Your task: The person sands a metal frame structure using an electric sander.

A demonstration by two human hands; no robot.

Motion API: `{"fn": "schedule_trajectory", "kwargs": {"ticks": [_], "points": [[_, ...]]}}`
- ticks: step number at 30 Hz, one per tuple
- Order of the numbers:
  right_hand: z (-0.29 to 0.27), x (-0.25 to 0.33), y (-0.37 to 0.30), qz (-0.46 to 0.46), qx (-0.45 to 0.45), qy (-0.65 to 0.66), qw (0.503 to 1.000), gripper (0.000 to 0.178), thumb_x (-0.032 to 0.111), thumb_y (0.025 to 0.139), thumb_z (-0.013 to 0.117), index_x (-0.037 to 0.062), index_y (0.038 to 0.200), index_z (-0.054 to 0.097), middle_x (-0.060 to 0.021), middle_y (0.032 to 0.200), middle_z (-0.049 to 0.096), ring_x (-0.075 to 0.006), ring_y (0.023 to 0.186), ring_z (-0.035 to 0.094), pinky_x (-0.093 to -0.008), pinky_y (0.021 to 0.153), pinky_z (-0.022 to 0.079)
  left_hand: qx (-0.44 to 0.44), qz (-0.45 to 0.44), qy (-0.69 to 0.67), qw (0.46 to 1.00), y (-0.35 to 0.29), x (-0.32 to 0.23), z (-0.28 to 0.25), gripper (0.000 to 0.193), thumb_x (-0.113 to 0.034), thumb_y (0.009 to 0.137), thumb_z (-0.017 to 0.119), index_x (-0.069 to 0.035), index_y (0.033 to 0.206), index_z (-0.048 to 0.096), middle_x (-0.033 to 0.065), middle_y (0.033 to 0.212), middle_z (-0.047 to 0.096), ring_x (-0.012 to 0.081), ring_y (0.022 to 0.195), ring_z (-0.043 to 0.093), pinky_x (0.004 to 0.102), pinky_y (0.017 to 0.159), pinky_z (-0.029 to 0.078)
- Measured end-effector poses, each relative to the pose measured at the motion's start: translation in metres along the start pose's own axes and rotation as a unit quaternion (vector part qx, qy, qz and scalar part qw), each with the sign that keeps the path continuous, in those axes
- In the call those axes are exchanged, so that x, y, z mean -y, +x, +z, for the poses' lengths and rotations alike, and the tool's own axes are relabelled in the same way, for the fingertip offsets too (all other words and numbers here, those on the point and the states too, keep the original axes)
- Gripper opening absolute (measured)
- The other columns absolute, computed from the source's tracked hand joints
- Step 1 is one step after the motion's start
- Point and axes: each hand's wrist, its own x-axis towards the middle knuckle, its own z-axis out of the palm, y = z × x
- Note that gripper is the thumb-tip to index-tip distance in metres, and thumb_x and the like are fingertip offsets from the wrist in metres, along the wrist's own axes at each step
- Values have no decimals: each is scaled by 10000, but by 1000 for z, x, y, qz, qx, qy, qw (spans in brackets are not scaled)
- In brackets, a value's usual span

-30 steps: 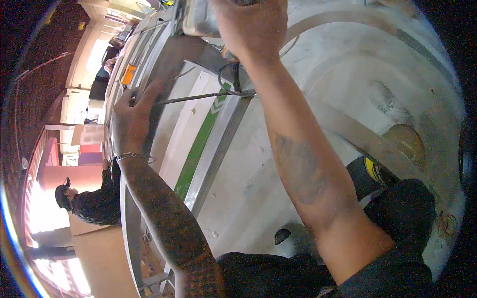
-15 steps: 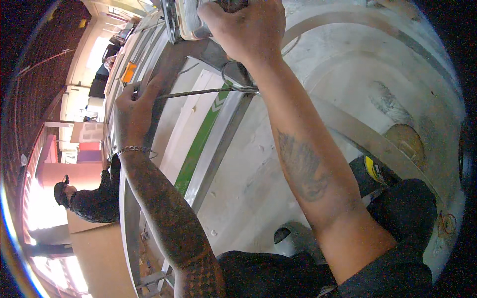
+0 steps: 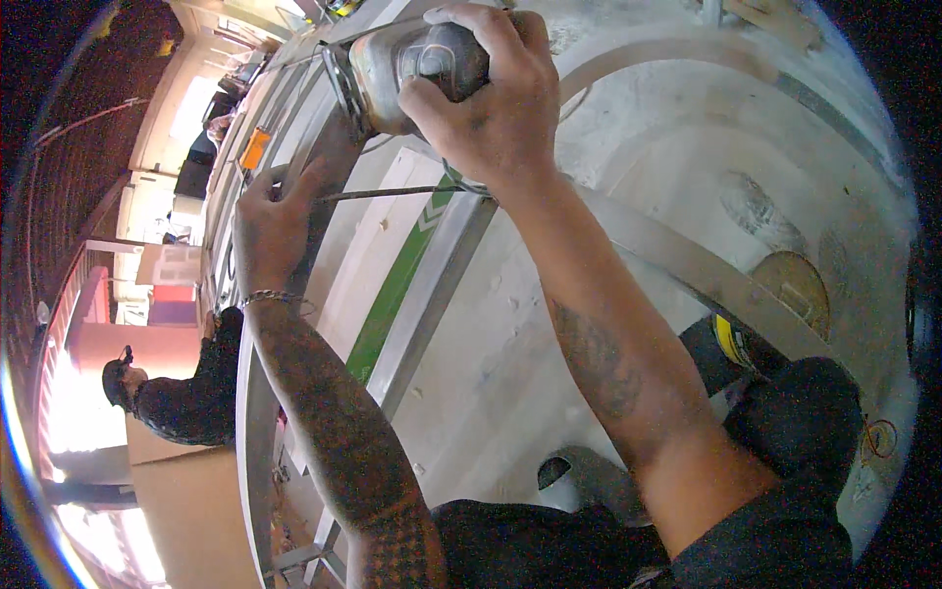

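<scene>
At the upper middle, my right hand (image 3: 500, 103) is wrapped round the body of a palm sander (image 3: 388, 74). The sander's flat pad faces left, against or close beside a greyish curved frame member (image 3: 334, 162); whether it touches I cannot tell. My left hand (image 3: 270, 231) is closed on that same member below the sander, its fingers partly hidden behind it. A thin dark cord (image 3: 392, 192) stretches from beside my left hand to a loop near my right wrist.
A straight metal bar (image 3: 437, 294) and a green-striped white board (image 3: 397, 285) lie below the frame. On the dusty floor are a curved strip (image 3: 677, 250) and a round brown disc (image 3: 793, 293). A person in dark clothes (image 3: 191, 393) is at the left. An orange object (image 3: 255, 147) sits farther off.
My right hand and the sander have come down toward me, showing more of the tool. My left hand has shifted slightly right, still on the frame member.
</scene>
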Motion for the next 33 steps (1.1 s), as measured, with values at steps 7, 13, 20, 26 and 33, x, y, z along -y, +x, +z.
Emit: {"fn": "schedule_trajectory", "kwargs": {"ticks": [7,13,20,26,33], "points": [[2,3,16,57,-15,-51,997,497,266,722,751,85,1177,669,-202,1088,602,-381,944,658,-506,826,567,-4,10,22,1000,-2,-6,-4,686,-572,840,785,45,1139,757,183,960,775,246,867,738,378,810,554],[5,-5,34,94,-34,-55,994,415,258,755,744,88,1122,652,-194,1076,611,-384,972,654,-502,846,550,-1,-8,16,1000,-6,-12,-3,715,-604,836,779,34,1159,757,175,963,775,244,869,736,380,809,555],[11,-16,52,141,-82,-64,985,441,336,819,768,82,1159,647,-209,1093,632,-399,984,654,-523,869,540,2,-7,27,1000,-1,-6,-2,714,-603,840,779,34,1162,753,179,975,777,242,891,739,382,819,558],[10,-21,60,211,-115,-102,965,485,392,854,757,77,1207,650,-212,1101,629,-398,1000,651,-498,898,534,-2,-1,29,1000,1,-5,-1,734,-615,828,781,38,1161,750,186,978,777,245,902,742,384,831,560],[13,0,43,255,-85,-73,960,474,368,856,748,68,1209,646,-205,1114,611,-385,1033,641,-499,923,522,-6,-10,43,999,0,-8,-3,736,-613,823,785,46,1149,752,190,983,778,256,906,744,393,840,558]]}}
